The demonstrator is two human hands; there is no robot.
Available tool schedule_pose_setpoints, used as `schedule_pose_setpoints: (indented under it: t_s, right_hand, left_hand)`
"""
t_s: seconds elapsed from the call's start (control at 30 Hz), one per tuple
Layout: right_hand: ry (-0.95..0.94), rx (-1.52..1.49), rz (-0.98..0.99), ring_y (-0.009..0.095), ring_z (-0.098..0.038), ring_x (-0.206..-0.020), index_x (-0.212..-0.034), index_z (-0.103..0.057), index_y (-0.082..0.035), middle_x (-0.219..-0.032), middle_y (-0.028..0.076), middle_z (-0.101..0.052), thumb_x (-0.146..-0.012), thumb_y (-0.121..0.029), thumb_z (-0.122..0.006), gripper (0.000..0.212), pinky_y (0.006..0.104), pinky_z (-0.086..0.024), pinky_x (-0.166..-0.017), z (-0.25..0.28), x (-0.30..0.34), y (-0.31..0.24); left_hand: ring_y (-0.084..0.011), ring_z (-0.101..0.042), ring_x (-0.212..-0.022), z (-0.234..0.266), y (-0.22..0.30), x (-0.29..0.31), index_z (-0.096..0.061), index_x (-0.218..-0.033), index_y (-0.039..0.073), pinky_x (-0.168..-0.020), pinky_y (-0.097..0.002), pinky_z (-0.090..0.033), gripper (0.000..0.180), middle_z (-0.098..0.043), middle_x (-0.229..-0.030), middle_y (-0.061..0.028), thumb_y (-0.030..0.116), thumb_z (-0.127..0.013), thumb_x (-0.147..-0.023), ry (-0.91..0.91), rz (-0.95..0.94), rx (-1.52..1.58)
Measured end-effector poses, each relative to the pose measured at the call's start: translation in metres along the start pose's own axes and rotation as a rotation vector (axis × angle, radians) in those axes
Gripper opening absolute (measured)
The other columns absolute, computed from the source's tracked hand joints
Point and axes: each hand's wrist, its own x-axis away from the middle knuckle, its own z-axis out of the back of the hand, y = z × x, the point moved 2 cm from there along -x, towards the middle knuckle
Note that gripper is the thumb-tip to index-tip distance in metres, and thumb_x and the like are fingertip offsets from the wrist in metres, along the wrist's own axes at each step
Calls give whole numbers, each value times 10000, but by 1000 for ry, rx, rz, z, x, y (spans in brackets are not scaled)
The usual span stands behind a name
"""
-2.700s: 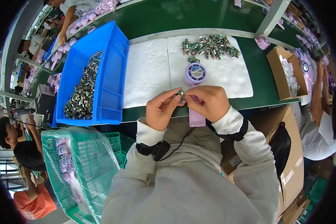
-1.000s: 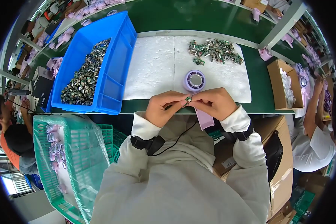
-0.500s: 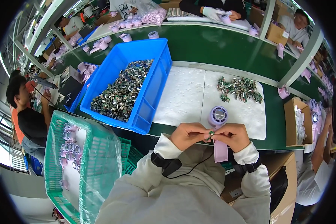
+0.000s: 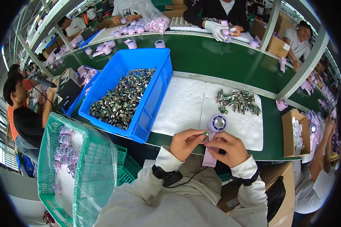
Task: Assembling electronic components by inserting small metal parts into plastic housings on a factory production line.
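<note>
My left hand (image 4: 186, 143) pinches a small green circuit board (image 4: 205, 137) between thumb and fingertips, above the front edge of the bench. Close beside it, my right hand (image 4: 228, 148) has its fingers curled over the handle of a pale purple handheld fan (image 4: 210, 159). The fan's round head points away from me over the white foam sheet, and its handle reaches back past the bench edge. My right fingers hide part of the handle. Beyond the fan, a loose pile of small circuit boards (image 4: 238, 102) lies on the foam.
A blue bin (image 4: 143, 123) full of circuit boards stands left on the bench. Lower left is a green plastic-lined crate (image 4: 98, 159) with purple fan parts. On the right stands a cardboard box (image 4: 288, 134) of white pieces. People work across the green conveyor (image 4: 216, 60) and at both sides.
Both hands were together on the circuit board; now only the left holds it, and the right has moved onto the fan handle. The fan's handle end has swung left. The view has shifted slightly.
</note>
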Motion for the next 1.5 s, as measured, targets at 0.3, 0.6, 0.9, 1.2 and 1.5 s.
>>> schedule_pose_setpoints:
  t_s: [0.3,0.6,0.9,1.2,1.5]
  right_hand:
    - [77,335,239,206,-642,-738,-1009,-740,-102,-923,39,-649,-836,-131,-714,176,329,-543,-645,-5,0,3]
    - [326,-189,-274,256,-631,-750,-943,-727,-56,-902,69,-652,-780,-90,-779,174,346,-516,-645,-19,2,2]
    - [320,3,-22,262,-596,-755,-910,-723,-62,-855,66,-631,-770,-86,-785,155,355,-485,-679,-19,4,6]
    - [345,-122,-189,221,-561,-799,-896,-700,-74,-783,43,-585,-802,-86,-757,110,334,-476,-697,-12,3,20]
    - [310,-231,-255,215,-568,-776,-904,-722,-73,-819,44,-621,-796,-97,-778,125,318,-486,-666,-20,7,27]
  left_hand:
    - [-165,-690,-1003,0,-2,-2,-645,-1230,-43,-905,-275,-562,255,-717,-1075,-126,-20,-602,-980,37,53,49]
    - [-194,-680,-1029,-2,-1,0,-638,-1229,-58,-899,-343,-600,254,-696,-1139,-140,-8,-598,-984,11,56,101]
    - [-209,-688,-1025,0,2,-7,-625,-1241,-66,-888,-346,-603,275,-693,-1139,-150,16,-622,-979,7,111,72]
    - [-221,-690,-1024,-5,7,-6,-615,-1243,-79,-915,-361,-592,271,-690,-1124,-162,10,-604,-987,6,46,5]
    - [-251,-686,-1026,-10,10,-2,-616,-1227,-96,-927,-387,-596,271,-672,-1153,-180,24,-614,-984,18,28,-77]
